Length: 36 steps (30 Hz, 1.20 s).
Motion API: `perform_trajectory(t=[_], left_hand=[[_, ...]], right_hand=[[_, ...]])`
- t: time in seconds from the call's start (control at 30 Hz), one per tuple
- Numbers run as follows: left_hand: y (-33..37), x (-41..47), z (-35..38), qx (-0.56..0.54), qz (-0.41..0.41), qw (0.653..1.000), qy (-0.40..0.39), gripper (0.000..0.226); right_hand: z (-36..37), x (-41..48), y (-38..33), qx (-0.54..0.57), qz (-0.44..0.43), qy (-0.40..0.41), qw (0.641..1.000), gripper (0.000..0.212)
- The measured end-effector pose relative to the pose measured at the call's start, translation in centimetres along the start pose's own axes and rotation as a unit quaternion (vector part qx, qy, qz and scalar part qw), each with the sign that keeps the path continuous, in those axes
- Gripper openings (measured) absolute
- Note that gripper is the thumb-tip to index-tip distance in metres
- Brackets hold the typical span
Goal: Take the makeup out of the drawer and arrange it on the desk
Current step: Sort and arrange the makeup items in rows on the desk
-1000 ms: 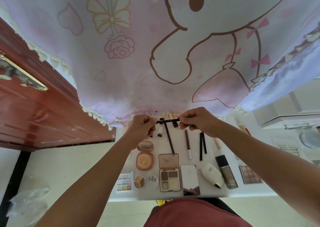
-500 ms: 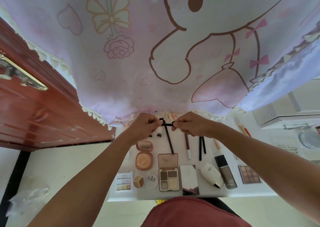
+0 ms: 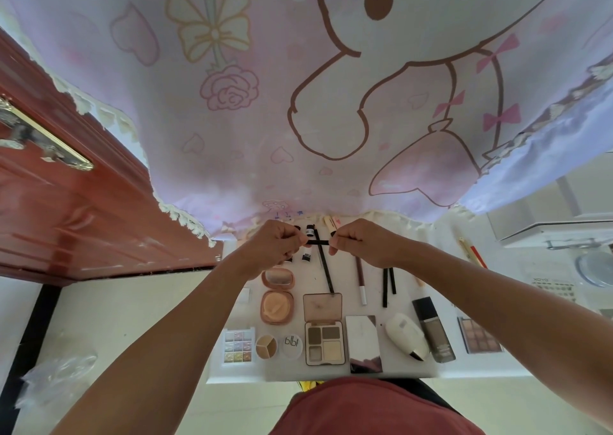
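Note:
Both hands hold a thin black makeup pencil [image 3: 317, 242] level above the far part of the white desk [image 3: 497, 365]. My left hand [image 3: 272, 247] pinches its left end and my right hand [image 3: 363, 244] pinches its right end. Only a short stretch of the pencil shows between the fingers. Below lie makeup items in rows: two round peach compacts [image 3: 277, 297], an open eyeshadow palette [image 3: 324, 328], a mirrored compact [image 3: 363, 341], a white case [image 3: 406, 335], a foundation bottle [image 3: 433, 328], several pencils [image 3: 361, 280].
A pink cartoon curtain [image 3: 298, 86] hangs over the desk's far edge. A red-brown wooden door [image 3: 66, 202] with a metal handle stands at the left. More palettes [image 3: 477, 335] and a small pastel palette [image 3: 238, 346] lie at the desk's sides. A clear plastic bag [image 3: 56, 378] lies on the floor, left.
My two hands have come closer together along the black pencil, so less of it shows between them. The items on the desk have not moved.

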State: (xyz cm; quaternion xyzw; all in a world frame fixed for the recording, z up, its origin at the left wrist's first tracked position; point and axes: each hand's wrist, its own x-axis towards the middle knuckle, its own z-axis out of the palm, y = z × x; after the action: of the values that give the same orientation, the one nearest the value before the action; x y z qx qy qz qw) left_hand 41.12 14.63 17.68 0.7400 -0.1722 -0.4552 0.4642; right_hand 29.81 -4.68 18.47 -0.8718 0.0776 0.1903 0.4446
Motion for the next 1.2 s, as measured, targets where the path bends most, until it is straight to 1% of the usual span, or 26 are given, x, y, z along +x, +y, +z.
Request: perform_trajectory(t=[0.27,0.37,0.57,0.67,0.8,0.87,1.0,1.07,1.2], left_hand=[[-0.2,0.1,-0.3,-0.006,-0.016,1.000,-0.017,0.020],[-0.2,0.1,-0.5,-0.007,-0.018,1.000,-0.025,0.021],[0.0,0.3,-0.4,0.025,-0.002,1.000,-0.013,0.018],[0.0,0.4,-0.7,0.011,-0.014,1.000,-0.013,0.019],[-0.3,0.2,-0.6,0.015,-0.030,0.999,-0.016,0.021],[-0.4,0.1,-0.5,0.015,-0.034,0.999,-0.011,0.021],[0.2,-0.2,-0.8,-0.001,-0.028,1.000,-0.003,0.020],[0.4,-0.3,-0.8,-0.004,-0.029,1.000,-0.003,0.020],[0.6,-0.3,-0.7,-0.014,-0.031,0.999,0.002,0.021]], right_hand=[[0.3,0.1,0.2,-0.102,-0.030,0.033,0.994,0.032],[0.3,-0.2,-0.2,-0.116,-0.035,0.040,0.992,0.031],[1.0,0.5,-0.1,-0.149,-0.025,-0.013,0.988,0.024],[1.3,0.5,-0.2,-0.162,-0.034,0.009,0.986,0.023],[1.6,0.3,0.0,-0.187,-0.052,0.026,0.981,0.027],[1.7,0.3,0.0,-0.175,-0.052,0.026,0.983,0.030],[1.1,0.2,0.4,-0.066,-0.016,0.044,0.997,0.037],[0.9,0.3,0.4,-0.053,-0.017,0.067,0.996,0.032],[0.8,0.5,0.8,-0.013,-0.014,0.100,0.995,0.014]])
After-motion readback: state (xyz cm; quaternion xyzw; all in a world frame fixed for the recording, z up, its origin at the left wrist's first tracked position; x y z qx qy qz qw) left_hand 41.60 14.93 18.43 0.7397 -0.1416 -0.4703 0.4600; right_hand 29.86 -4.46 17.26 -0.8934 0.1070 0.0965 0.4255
